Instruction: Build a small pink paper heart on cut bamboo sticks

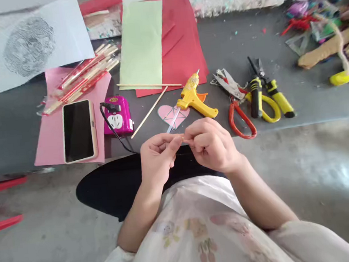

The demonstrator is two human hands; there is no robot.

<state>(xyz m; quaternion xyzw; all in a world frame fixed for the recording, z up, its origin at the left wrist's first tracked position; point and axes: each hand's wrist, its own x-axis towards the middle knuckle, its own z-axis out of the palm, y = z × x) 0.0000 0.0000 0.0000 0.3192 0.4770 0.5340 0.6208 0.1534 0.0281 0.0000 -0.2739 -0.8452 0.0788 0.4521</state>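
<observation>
My left hand (158,155) and my right hand (211,144) meet at the table's front edge, both closed in a pinch. Between the fingertips is something tiny that I cannot make out. Just beyond them lies a yellow glue gun (193,98) with a clear glue stick (173,120) coming out of its back. The stick crosses a pink paper heart (163,113) marked with dark lines. Left of the heart, one thin wooden stick (149,112) lies aslant, and another wooden stick (148,85) rests across the lower edge of the green paper (141,43).
Red-handled scissors (236,104) and yellow-black pliers (256,96) lie to the right. Leftward are a magenta power socket (120,115) with a cord, a phone (78,132) on pink paper (47,135), and packaged chopsticks (85,75). Red sheets (181,44) lie behind; craft scraps (329,38) pile at far right.
</observation>
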